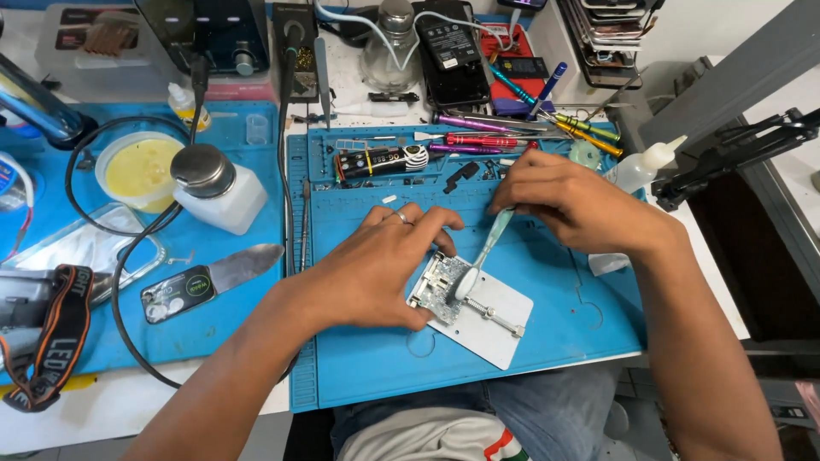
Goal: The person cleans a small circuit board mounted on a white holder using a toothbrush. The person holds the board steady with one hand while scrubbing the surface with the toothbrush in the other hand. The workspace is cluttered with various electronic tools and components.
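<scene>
Head-camera footage looked down on a blue work mat, and every place below is given relative to that mat. Near its front middle lay a white fixture plate, and clamped at the plate's left end was a small circuit board, bare metal shields showing. The board looked light, thin and stiff, and probably fragile at its tiny parts, so the safe hold seemed to be on its edges or on the plate under it, never on the populated face. The left hand lay flat over the mat's centre, fingers loosely spread and curled down, with its fingertips pressed on the board's left edge and the plate, steadying them; a ring showed on one finger. The right hand hovered toward the mat's back right, thumb and forefinger pinched closed on the handle of a pale green brush, whose white head touched the board's right side. The brush seemed light and slightly springy, best held far up the handle as it was. Beyond the mat's back edge lay coloured screwdrivers; off its left side stood a white pump bottle on a second blue mat.
</scene>
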